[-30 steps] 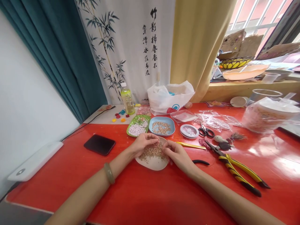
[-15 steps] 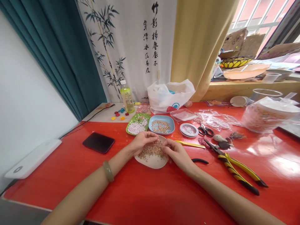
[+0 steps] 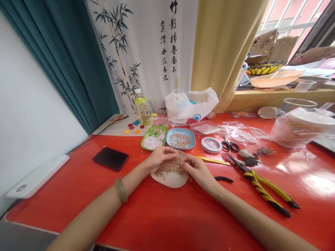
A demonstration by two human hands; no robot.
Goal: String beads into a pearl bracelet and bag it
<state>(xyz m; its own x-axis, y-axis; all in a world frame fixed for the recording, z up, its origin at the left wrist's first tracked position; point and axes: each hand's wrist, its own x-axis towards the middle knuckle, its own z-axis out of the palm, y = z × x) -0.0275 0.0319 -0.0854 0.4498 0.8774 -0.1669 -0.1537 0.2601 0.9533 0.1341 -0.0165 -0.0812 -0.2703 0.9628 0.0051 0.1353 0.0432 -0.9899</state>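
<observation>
A beige dish (image 3: 171,180) holding several small gold beads (image 3: 167,168) sits on the red table (image 3: 162,216) in front of me. My left hand (image 3: 159,157) hovers over the dish's left rim with its fingers curled in a pinch. My right hand (image 3: 195,167) rests at the dish's right rim, fingertips pinched together close to the left hand's. Whatever the fingers pinch is too small to make out. A pale green bangle (image 3: 121,190) circles my left wrist.
Behind the dish stand a green tray of white pearls (image 3: 154,137), a blue tray of gold beads (image 3: 181,138), a thread spool (image 3: 211,144), scissors (image 3: 230,145) and a drink bottle (image 3: 142,108). Yellow-handled pliers (image 3: 264,190) lie right, a black phone (image 3: 111,158) left.
Both hands have stayed over the dish; the fingertips have drawn slightly closer together. The view has shifted a little.
</observation>
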